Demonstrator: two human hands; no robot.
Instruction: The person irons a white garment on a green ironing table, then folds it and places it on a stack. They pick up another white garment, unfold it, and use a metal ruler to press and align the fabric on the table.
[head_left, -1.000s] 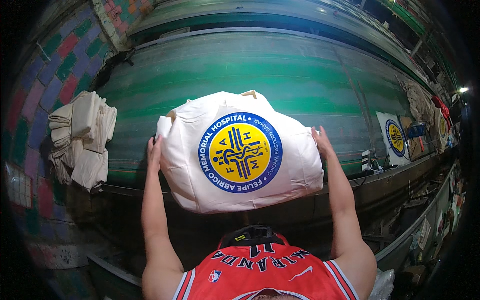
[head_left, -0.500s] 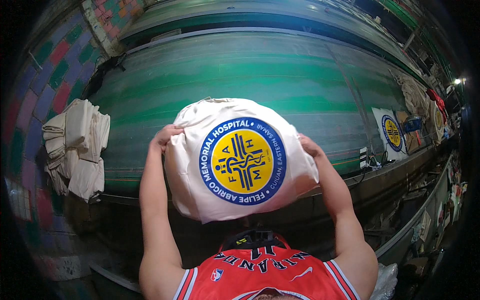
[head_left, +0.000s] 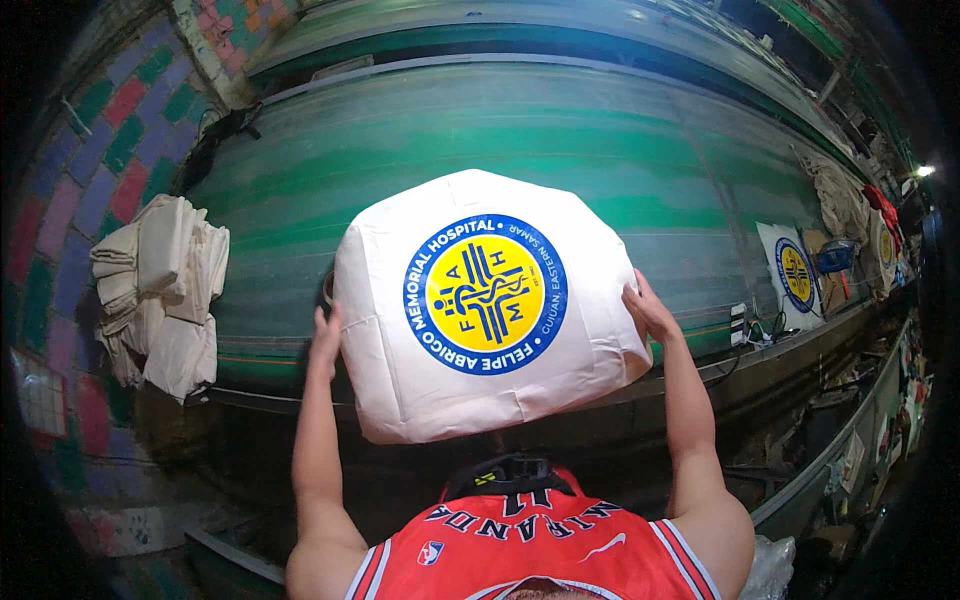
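Observation:
A white cloth bag (head_left: 390, 290) with a round blue and yellow print (head_left: 485, 293) lies bulky and squarish at the front of the green-streaked table (head_left: 470, 140). My left hand (head_left: 326, 330) is beside its left side, fingers extended upward, near what looks like a strap. At the bag's right side, my right hand (head_left: 648, 305) touches the cloth with fingers stretched out. Neither hand appears wrapped round the fabric. The underside of the bag is hidden.
Folded cream cloths (head_left: 160, 280) sit at the table's left end, beside a painted block wall (head_left: 95, 190). On the right are a printed white sheet (head_left: 785, 275), cables (head_left: 760, 328) and a heap of beige fabric (head_left: 840, 185). A long rail (head_left: 820, 450) runs along the lower right.
Half a second ago my hands gripped the bag's upper corners; they have slid outward and loosened, the left lower. The bag's top now reaches higher and looks smoother and squarer.

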